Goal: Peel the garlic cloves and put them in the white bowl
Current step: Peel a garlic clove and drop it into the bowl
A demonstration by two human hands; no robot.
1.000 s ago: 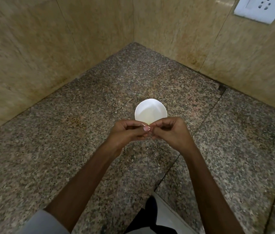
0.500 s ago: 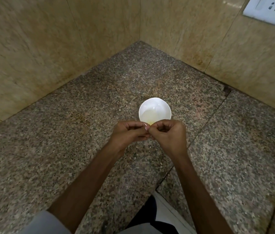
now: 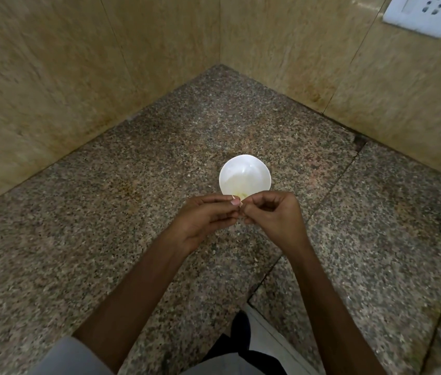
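Fingers point(image 3: 223, 204): curled, pinching a tiny garlic clove point(image 3: 233, 197), mostly hidden.
Garlic clove: at the white bowl's point(image 3: 264, 169) near edge.
Left hand point(image 3: 203, 219): just in front of the white bowl.
Right hand point(image 3: 274, 216): there too, fingertips touching.

The left hand point(image 3: 203, 217) and right hand point(image 3: 276, 216) meet fingertip to fingertip, pinching a small pale bit point(image 3: 233, 197), mostly hidden, with the white bowl point(image 3: 230, 169) just beyond their fingertips on the speckled counter point(image 3: 105, 226).

left hand point(image 3: 205, 218) fingers stretch out straighter toward right hand point(image 3: 274, 216), pale sliver of garlic skin point(image 3: 233, 197) now pokes up between pinching fingertips
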